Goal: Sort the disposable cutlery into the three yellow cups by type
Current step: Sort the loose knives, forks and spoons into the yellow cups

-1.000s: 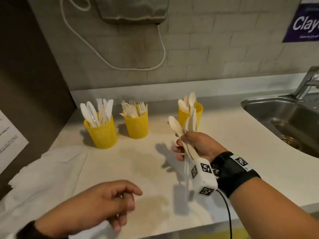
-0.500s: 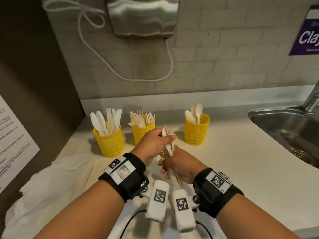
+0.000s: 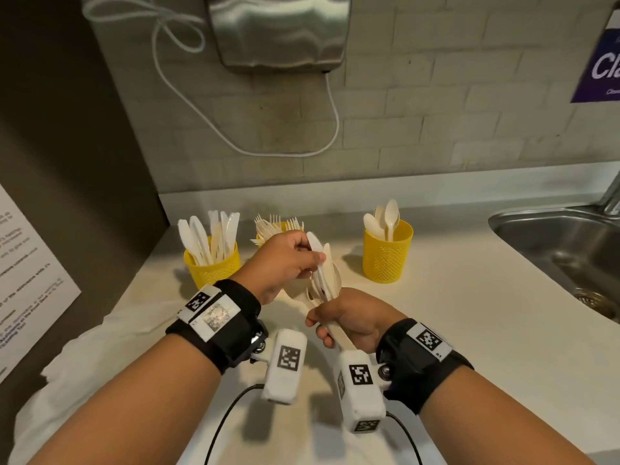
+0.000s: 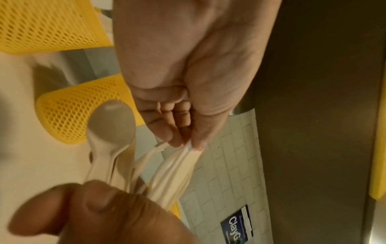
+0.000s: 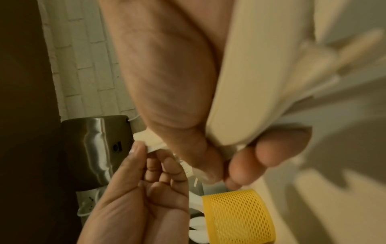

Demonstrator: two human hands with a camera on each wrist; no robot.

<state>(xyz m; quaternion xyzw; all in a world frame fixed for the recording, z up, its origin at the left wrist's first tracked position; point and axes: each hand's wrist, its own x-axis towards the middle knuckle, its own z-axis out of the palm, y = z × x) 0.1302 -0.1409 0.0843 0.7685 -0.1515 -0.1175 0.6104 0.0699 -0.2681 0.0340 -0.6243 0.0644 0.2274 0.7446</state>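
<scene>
Mixed bundle of cutlery (image 3: 324, 280) held upright above the worktop (image 3: 469, 330), in front of the middle cup. Bundle gripped at the handle end by the right hand (image 3: 349, 322), fingers curled round it. Knife (image 3: 317, 250) at the top of the bundle pinched between thumb and fingers (image 4: 177, 130) of the left hand (image 3: 285, 260); serrated tip showing above the knuckles. Spoon bowl (image 4: 112, 120) and further pale handles visible in the bundle from the left wrist view; exact count of pieces cannot be told.

Step in hand, as judged: separating one knife from the bundle. Next move calls for drawing it clear without dragging neighbouring pieces, then carrying it left to the knife cup while the right hand keeps the rest together.

Left cup (image 3: 214, 263): knives only, standing blade up. Middle cup (image 3: 260, 237): forks, tines up, cup mostly hidden behind the left hand. Right cup (image 3: 387, 255): a few spoons, set apart from the other two. All three upright on the worktop near the back wall. Sorting well advanced, not finished: bundle not yet distributed.

White cloth or paper (image 3: 100, 347) lying at the near left of the worktop. Sink (image 3: 553, 236) at the right.
</scene>
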